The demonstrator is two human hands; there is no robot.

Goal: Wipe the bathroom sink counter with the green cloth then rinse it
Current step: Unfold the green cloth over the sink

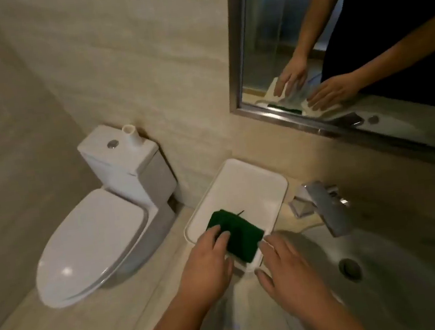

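Observation:
A folded dark green cloth (237, 231) lies in the near part of a white tray (243, 186) on the beige counter (168, 265), left of the sink basin (378, 249). My left hand (208, 261) reaches over the tray's near edge, and its straight fingertips touch the cloth's left side. My right hand (284, 263) hovers at the tray's near right corner with fingers spread, its fingertips close to the cloth's right edge. Neither hand grips the cloth.
A chrome faucet (324, 204) stands behind the basin, whose drain (349, 267) shows at the right. A white toilet (102, 232) with a small white cup (132, 135) on its tank stands left of the counter. A mirror (346, 41) hangs above.

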